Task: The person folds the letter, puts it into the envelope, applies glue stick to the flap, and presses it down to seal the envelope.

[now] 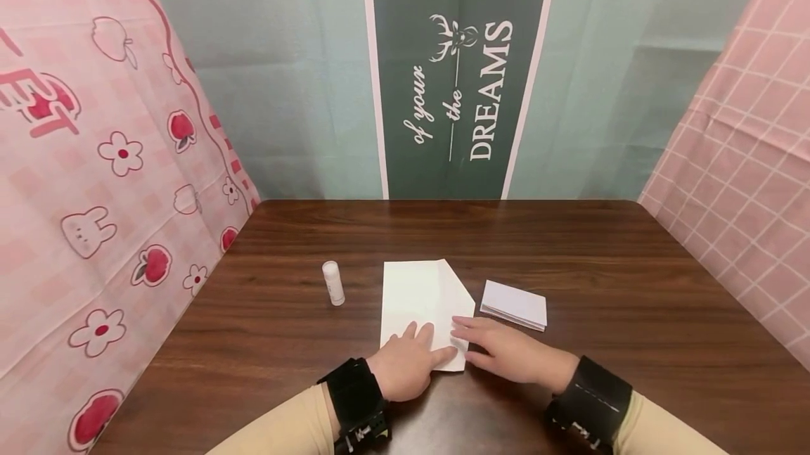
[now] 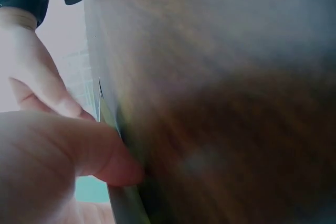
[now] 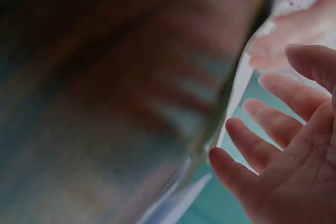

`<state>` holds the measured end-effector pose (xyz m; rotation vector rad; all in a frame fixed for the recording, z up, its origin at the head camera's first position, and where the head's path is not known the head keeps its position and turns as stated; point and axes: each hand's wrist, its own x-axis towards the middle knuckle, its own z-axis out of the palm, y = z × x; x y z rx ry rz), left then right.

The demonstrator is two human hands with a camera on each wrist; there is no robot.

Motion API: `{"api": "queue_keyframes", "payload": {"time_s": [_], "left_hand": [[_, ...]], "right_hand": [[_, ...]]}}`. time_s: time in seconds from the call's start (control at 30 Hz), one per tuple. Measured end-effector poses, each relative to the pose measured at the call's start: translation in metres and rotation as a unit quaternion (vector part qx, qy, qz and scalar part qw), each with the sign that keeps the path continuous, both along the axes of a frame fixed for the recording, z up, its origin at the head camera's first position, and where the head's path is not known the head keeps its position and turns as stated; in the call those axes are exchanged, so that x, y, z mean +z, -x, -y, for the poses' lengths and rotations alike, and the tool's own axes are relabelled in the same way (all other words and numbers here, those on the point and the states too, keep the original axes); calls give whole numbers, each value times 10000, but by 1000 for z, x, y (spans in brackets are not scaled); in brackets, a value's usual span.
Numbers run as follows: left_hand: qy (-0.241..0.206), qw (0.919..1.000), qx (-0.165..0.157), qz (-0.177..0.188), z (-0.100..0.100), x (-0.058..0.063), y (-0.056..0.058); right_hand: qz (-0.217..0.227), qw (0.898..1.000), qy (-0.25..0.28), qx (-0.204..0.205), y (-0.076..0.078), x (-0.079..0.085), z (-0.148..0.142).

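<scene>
A sheet of white paper (image 1: 411,290) lies on the table, its far right corner slanted and a crease running near its right side. My left hand (image 1: 405,363) rests on the near part of the sheet, fingers spread and pressing it down. At the sheet's right edge is my right hand (image 1: 509,351), its fingers extended and the fingertips on the paper's right strip. In the right wrist view the fingers of the right hand (image 3: 294,140) are apart and loosely straight. The left wrist view has the left thumb (image 2: 105,150) at the paper's edge, close over the table.
A small stack of folded white paper (image 1: 514,302) lies just beyond the right hand. Left of the sheet is a white capped tube (image 1: 333,284) like a glue stick. The dark wooden table (image 1: 266,244) ends at a hanging cloth (image 1: 304,89) at the back, with pink cloths on both sides.
</scene>
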<state>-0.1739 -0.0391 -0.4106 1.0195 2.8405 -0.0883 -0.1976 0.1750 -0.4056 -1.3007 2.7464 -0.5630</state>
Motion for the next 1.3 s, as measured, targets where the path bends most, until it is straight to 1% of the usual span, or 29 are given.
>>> {"api": "queue_keyframes", "payload": {"time_s": [0.1, 0.33, 0.57, 0.63, 0.73, 0.87, 0.93, 1.0, 1.03, 1.1, 1.2, 1.3], "left_hand": [[44, 10000, -17, -2, -2, -1, 1], [91, 9999, -64, -34, -4, 0, 0], [100, 9998, -184, -51, -3, 1, 1], [109, 9994, -283, -167, -2, 1, 2], [105, 9967, -574, -572, 0, 1, 4], [60, 9884, -1037, -1110, 0, 2, 9], [96, 9844, -1199, -1282, -1, 2, 12], [123, 9821, -1296, -1361, -3, 2, 14], [111, 9819, -1320, -1353, -3, 2, 15], [12, 9842, -1317, -1183, -4, 2, 18], [-223, 9877, -1353, -746, -5, 2, 23], [-320, 9878, -1484, -361, -6, 3, 30]], "right_hand": [[23, 9997, -221, 59, 0, -4, 4], [253, 9970, -711, 158, 0, -3, 5], [469, 9948, -866, 261, 5, 0, 2], [495, 9944, -889, 273, 6, 1, 3], [463, 9942, -920, 303, 8, 3, 4], [417, 9938, -965, 368, 10, 5, 5], [404, 9936, -978, 406, 11, 6, 6], [362, 9935, -990, 433, 12, 7, 7], [347, 9934, -999, 438, 12, 7, 7], [345, 9934, -997, 438, 13, 7, 8], [331, 9936, -1001, 414, 14, 7, 8], [304, 9937, -1012, 380, 15, 7, 7]]}}
